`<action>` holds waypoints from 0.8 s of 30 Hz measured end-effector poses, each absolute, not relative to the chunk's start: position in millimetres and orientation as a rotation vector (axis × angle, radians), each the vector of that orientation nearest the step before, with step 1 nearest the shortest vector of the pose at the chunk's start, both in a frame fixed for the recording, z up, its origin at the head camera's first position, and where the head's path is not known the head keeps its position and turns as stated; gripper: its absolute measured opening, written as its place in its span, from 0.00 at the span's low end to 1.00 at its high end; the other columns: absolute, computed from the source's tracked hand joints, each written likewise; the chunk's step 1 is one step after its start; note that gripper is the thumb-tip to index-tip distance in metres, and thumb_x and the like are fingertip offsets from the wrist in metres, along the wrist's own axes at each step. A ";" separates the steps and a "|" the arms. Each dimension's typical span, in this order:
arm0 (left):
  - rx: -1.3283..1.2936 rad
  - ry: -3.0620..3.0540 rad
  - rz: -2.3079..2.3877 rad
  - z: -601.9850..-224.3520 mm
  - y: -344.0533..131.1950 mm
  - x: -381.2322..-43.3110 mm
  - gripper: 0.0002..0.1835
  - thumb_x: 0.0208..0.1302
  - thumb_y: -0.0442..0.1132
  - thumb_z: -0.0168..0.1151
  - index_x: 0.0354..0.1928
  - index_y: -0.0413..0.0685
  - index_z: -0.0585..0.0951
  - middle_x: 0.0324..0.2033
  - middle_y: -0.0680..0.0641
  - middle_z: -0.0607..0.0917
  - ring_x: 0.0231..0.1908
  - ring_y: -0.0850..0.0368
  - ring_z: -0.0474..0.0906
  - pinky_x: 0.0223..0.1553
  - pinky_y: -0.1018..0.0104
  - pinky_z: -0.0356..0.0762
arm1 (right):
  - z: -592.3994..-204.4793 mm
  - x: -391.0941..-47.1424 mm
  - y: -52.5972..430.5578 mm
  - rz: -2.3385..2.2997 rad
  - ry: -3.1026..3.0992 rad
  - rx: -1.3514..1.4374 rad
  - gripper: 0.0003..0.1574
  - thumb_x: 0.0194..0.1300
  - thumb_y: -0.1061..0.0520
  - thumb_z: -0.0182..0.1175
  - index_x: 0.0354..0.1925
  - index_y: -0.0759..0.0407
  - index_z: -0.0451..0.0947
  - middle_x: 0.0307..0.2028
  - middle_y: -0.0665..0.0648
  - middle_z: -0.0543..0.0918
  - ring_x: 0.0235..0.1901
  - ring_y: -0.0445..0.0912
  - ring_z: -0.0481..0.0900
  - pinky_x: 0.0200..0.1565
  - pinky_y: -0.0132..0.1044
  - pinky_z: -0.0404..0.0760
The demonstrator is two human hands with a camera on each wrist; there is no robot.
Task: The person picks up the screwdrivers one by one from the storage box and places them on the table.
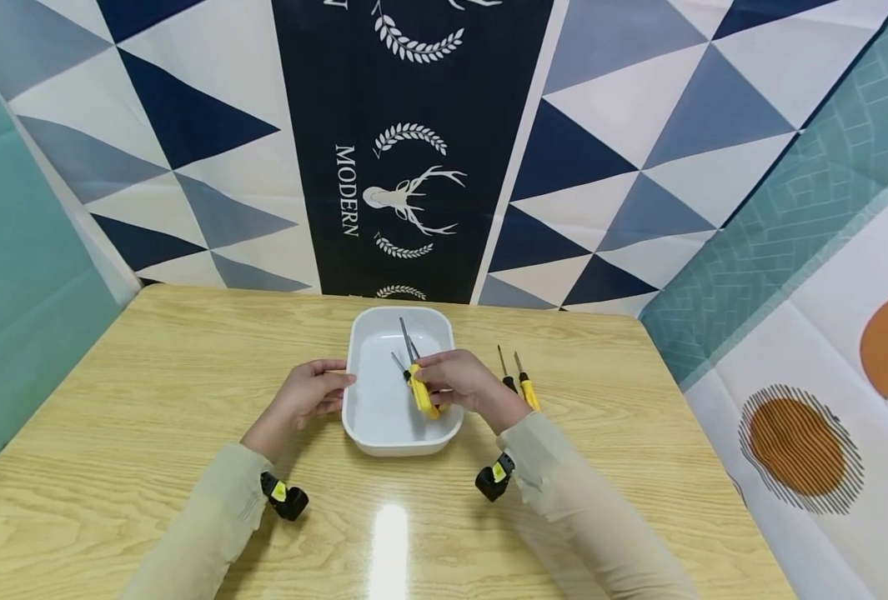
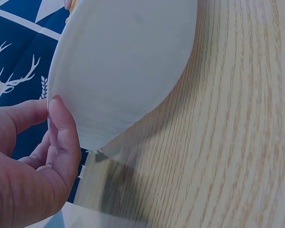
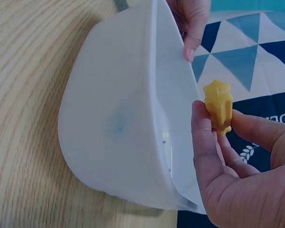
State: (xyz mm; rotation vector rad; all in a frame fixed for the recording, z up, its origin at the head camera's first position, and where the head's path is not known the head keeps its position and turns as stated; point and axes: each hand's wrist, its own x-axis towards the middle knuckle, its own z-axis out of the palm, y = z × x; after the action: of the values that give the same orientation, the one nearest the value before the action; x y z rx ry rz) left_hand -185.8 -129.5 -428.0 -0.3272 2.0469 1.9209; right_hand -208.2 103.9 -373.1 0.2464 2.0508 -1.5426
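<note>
Yellow-handled, metal-shafted screwdriver (image 1: 420, 393), pinched in right hand (image 1: 460, 379), over white, round-cornered tray (image 1: 376, 412); left hand (image 1: 311, 392) grips tray rim; work seemingly midway: black-and-yellow tools (image 1: 408, 377) inside tray; two slim-shafted screwdrivers (image 1: 528, 390) outside, on wood-grain table (image 1: 188, 358).

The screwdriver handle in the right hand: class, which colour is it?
The handle is yellow, clearest in the right wrist view.

Patterned hangings (image 1: 413, 150) around a wooden table (image 1: 211, 367) suggest a booth.
</note>
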 end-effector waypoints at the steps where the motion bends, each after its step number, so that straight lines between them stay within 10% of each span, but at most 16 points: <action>1: -0.328 2.048 1.921 -428.0 -129.3 -185.9 0.27 0.62 0.39 0.61 0.61 0.40 0.69 0.34 0.47 0.80 0.30 0.60 0.78 0.31 0.72 0.81 | -372.7 -208.8 105.3 -1.544 2.055 0.248 0.19 0.61 0.61 0.61 0.52 0.59 0.78 0.39 0.56 0.83 0.32 0.43 0.78 0.33 0.32 0.81; 24: -0.310 2.042 1.920 -427.4 -131.5 -185.2 0.27 0.62 0.39 0.61 0.62 0.40 0.68 0.34 0.47 0.79 0.29 0.61 0.77 0.32 0.72 0.81 | -364.0 -214.8 122.7 -1.545 2.089 0.240 0.21 0.62 0.61 0.59 0.54 0.60 0.75 0.47 0.58 0.80 0.35 0.42 0.79 0.33 0.31 0.81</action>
State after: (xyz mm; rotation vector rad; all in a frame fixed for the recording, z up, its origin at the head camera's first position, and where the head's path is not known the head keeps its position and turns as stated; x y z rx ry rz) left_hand -185.2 -131.5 -427.4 -0.3099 2.0417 1.9200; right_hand -214.8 122.7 -364.0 0.2405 2.0894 -1.5448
